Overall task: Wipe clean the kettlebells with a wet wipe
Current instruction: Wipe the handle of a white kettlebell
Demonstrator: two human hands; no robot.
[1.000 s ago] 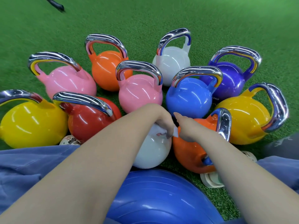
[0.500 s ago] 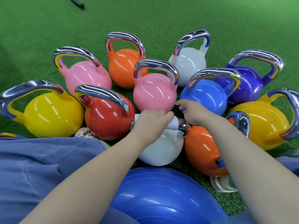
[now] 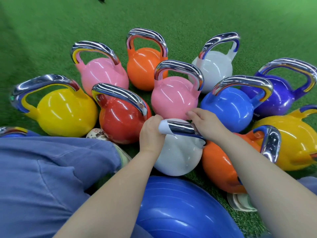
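The near white kettlebell [image 3: 178, 157] stands in front of me among several coloured ones. My left hand [image 3: 150, 133] grips the left end of its chrome handle [image 3: 181, 128]. A white piece that looks like the wet wipe [image 3: 163, 127] is wrapped on the handle at the fingers. My right hand [image 3: 208, 128] is curled over the handle's right end, its fingers hidden. Its thumb reaches toward the pink kettlebell [image 3: 173, 98] behind.
Red [image 3: 120, 121], yellow [image 3: 66, 112], blue [image 3: 228, 109] and orange [image 3: 217, 165] kettlebells crowd close around the white one on green turf [image 3: 51, 23]. A blue exercise ball [image 3: 180, 208] lies under my forearms. My knee in blue trousers [image 3: 51, 177] is at the left.
My hands have drawn apart along the white kettlebell's handle, baring its chrome middle. The left hand with the wipe has slid to the left end.
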